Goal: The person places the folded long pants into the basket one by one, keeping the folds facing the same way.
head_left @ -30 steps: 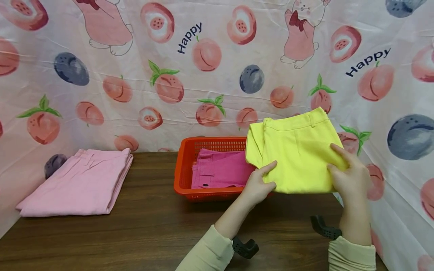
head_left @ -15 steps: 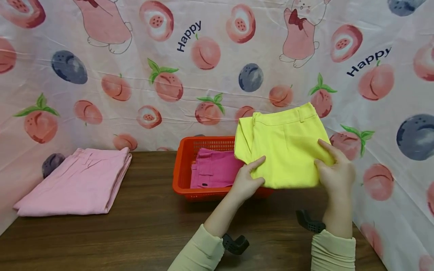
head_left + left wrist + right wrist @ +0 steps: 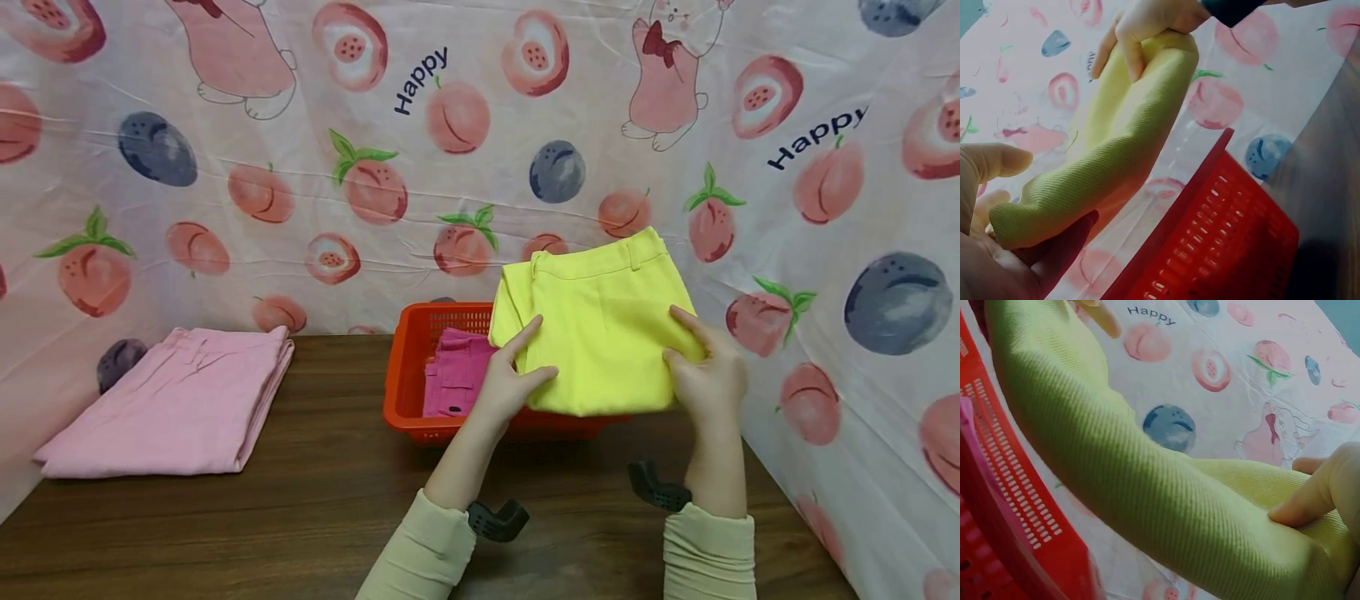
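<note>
Folded yellow pants (image 3: 600, 325) with a waistband and belt loops hang in the air over the right part of a red plastic basket (image 3: 397, 375). My left hand (image 3: 504, 382) holds their lower left edge, thumb in front and other fingers behind or under. At the right side, my right hand (image 3: 708, 379) grips the cloth with the thumb on the front. The thick folded edge of the yellow pants (image 3: 1141, 481) fills much of the right wrist view. Inside the basket lie folded magenta pants (image 3: 453, 379), partly hidden behind the yellow cloth and my left hand.
Folded light pink pants (image 3: 180, 408) lie on the left of the dark wooden table (image 3: 225, 533). A fruit-printed cloth (image 3: 285, 167) hangs behind and along both sides, close to my right arm. Black wrist mounts (image 3: 498, 521) sit on both wrists.
Both hands have carried the yellow pants leftward, from the basket's right side to above it, covering more of the magenta pants. The basket and pink pants stay put.
</note>
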Action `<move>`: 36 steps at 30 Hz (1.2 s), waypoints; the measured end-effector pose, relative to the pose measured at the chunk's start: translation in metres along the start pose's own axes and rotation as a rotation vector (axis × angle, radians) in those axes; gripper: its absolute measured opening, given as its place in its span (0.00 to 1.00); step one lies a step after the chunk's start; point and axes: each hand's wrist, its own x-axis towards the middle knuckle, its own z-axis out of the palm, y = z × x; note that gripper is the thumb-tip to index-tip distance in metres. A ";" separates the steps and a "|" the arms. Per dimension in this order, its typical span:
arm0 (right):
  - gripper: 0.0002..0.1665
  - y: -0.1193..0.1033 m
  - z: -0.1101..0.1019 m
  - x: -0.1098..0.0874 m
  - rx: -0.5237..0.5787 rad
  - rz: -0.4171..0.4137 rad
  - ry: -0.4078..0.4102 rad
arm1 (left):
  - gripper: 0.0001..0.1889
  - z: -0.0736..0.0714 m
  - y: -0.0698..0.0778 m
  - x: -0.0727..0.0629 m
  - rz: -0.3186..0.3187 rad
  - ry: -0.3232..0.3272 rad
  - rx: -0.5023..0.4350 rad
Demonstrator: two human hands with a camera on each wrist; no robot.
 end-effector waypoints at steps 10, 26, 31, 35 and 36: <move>0.28 -0.004 0.017 -0.004 0.091 -0.032 -0.012 | 0.41 -0.016 0.002 0.002 -0.106 0.118 -0.033; 0.25 -0.008 0.032 -0.007 0.076 -0.174 -0.057 | 0.34 -0.031 0.006 0.005 -0.256 0.114 0.002; 0.24 -0.008 0.033 -0.008 0.085 -0.160 -0.050 | 0.33 -0.030 0.010 0.002 -0.286 0.139 0.032; 0.24 -0.008 0.032 -0.008 0.088 -0.122 -0.062 | 0.34 -0.027 0.014 0.000 -0.243 0.168 0.054; 0.24 -0.008 0.031 -0.008 0.087 -0.110 -0.067 | 0.35 -0.027 0.014 0.000 -0.236 0.172 0.047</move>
